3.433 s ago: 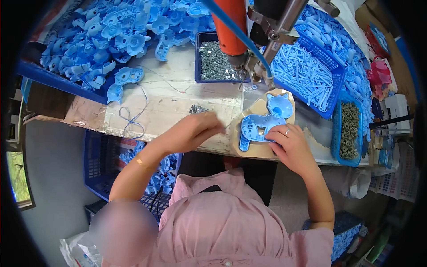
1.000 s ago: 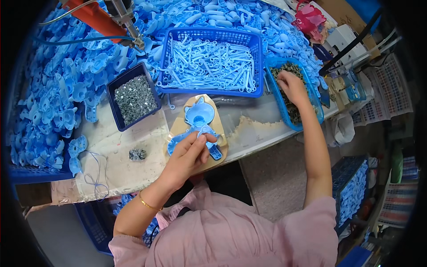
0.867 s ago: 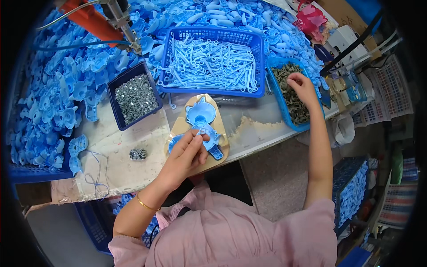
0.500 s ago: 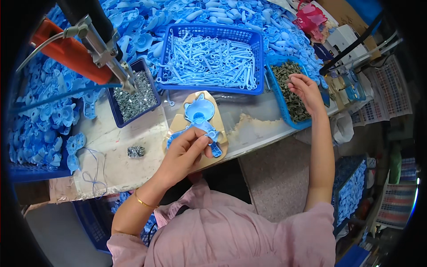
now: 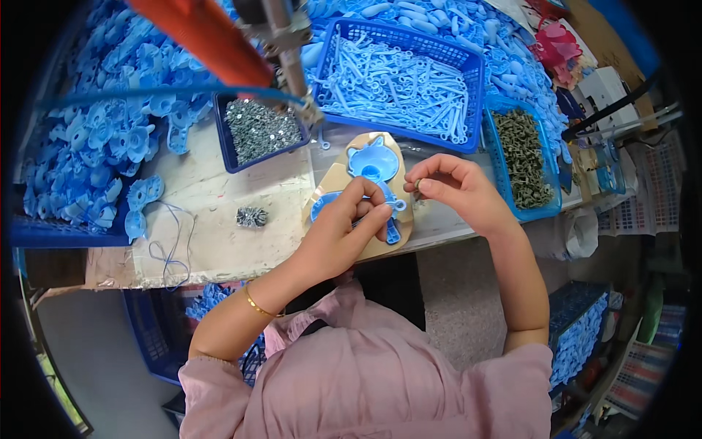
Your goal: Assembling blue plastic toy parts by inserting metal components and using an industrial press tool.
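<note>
A blue plastic toy part [image 5: 371,164] lies on a tan wooden jig [image 5: 333,183] at the bench edge. My left hand [image 5: 342,233] presses down on the lower half of that part, fingers curled over it. My right hand [image 5: 458,189] hovers just right of the jig, thumb and fingers pinched on a small dark spring [image 5: 417,184]. An orange powered screwdriver [image 5: 219,44] hangs over the bench, its metal tip [image 5: 311,115] just above and left of the jig.
A small blue bin of screws [image 5: 259,130] sits left of the jig, a large blue basket of thin blue sticks [image 5: 398,84] behind it, a bin of dark springs [image 5: 523,157] at right. Blue parts are heaped at the left [image 5: 80,168]. A small screw pile [image 5: 251,216] lies on the bench.
My right hand came back from the bin of dark springs to the jig with a small piece pinched. The hanging screwdriver swung in from the left. My left hand stayed on the blue part.
</note>
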Action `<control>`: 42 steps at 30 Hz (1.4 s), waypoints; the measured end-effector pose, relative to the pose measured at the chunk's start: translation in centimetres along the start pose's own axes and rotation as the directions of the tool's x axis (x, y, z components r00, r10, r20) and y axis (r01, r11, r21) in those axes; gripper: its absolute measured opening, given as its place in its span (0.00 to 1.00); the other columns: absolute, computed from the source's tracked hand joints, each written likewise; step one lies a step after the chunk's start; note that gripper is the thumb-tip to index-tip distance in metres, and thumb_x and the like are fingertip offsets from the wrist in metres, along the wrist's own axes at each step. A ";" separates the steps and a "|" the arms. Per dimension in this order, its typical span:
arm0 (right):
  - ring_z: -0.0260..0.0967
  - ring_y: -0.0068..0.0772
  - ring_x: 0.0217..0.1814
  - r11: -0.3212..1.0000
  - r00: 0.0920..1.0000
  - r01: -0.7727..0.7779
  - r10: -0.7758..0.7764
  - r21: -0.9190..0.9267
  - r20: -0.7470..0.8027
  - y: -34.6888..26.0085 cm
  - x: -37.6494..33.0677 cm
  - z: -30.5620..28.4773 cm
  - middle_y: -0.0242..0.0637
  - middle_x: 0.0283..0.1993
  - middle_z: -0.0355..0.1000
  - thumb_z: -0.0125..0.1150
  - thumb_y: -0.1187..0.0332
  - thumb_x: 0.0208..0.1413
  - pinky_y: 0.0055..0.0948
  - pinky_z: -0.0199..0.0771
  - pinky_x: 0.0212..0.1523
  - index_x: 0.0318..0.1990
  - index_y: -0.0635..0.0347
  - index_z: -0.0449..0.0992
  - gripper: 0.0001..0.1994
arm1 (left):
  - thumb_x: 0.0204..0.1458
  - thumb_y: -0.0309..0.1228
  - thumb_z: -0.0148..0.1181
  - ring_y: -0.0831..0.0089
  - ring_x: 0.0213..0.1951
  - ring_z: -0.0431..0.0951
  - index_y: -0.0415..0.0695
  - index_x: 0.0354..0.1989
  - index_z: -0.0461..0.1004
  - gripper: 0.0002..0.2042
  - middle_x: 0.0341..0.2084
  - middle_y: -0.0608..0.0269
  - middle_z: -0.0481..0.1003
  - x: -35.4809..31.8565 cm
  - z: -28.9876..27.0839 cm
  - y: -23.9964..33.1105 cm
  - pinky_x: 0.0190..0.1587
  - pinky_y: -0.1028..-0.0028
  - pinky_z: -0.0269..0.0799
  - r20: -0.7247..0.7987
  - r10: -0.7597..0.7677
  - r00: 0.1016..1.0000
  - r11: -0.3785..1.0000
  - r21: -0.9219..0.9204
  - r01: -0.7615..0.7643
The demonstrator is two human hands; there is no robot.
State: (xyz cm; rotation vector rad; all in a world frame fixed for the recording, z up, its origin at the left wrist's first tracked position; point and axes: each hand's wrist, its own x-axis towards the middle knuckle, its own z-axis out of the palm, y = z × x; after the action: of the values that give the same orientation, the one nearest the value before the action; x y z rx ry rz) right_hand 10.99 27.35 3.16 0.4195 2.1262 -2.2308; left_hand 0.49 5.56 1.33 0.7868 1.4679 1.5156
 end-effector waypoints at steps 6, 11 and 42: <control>0.66 0.15 0.38 0.998 0.999 0.036 -0.037 0.043 0.017 0.2 0.5 3.2 0.24 0.37 0.70 0.62 0.70 0.63 0.19 0.68 0.42 0.42 0.60 0.76 0.05 | 0.67 0.30 0.53 0.84 0.34 0.75 0.41 0.43 0.63 0.07 0.28 0.67 0.74 -0.4 -0.6 -0.3 0.40 0.80 0.68 -0.032 -0.012 0.999 0.997 0.079 0.014; 0.65 0.12 0.35 0.998 1.000 -0.016 0.016 -0.065 0.001 0.4 0.7 3.7 0.24 0.36 0.72 0.62 0.69 0.63 0.17 0.67 0.36 0.41 0.60 0.76 0.05 | 0.64 0.32 0.55 0.73 0.29 0.79 0.40 0.40 0.63 0.10 0.24 0.59 0.78 -0.5 -0.6 -0.6 0.34 0.73 0.70 -0.090 0.074 0.993 0.982 0.181 -0.057; 0.68 0.12 0.36 0.979 0.994 0.009 -0.030 -0.206 -0.102 2.8 1.0 3.7 0.26 0.35 0.74 0.69 0.74 0.56 0.16 0.68 0.37 0.40 0.60 0.72 0.10 | 0.42 0.33 0.73 0.53 0.46 0.71 0.42 0.49 0.73 0.25 0.46 0.57 0.75 -1.8 -3.1 -2.0 0.49 0.61 0.68 -0.099 0.493 0.864 0.493 0.850 -0.184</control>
State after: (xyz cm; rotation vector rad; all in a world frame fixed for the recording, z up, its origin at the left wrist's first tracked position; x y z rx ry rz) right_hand 10.00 23.69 0.34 0.5176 2.3925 -2.0118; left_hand -1.20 2.47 -0.74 1.5155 2.4787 1.1995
